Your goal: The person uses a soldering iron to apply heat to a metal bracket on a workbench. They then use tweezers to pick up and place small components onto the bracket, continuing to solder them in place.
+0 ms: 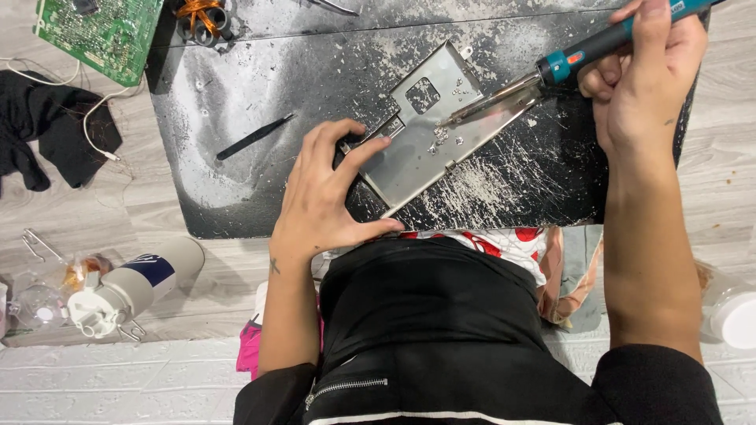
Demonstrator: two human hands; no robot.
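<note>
— Work surface: what is on it?

— Black scorched mat point(236, 173) on a pale wood floor. At its centre lies a metal shield plate point(429, 142), flat, with solder blobs on it.

— Hands?

— Left hand point(327, 197) is spread, fingertips pressing the plate's edge. Right hand point(646, 75) is clamped around a soldering iron point(551, 71), tip touching the plate.

— Surroundings?

— Black tweezers point(253, 137) lie beside the plate; green circuit board point(98, 33) at the far corner; white bottle point(134, 287) on the floor.
</note>
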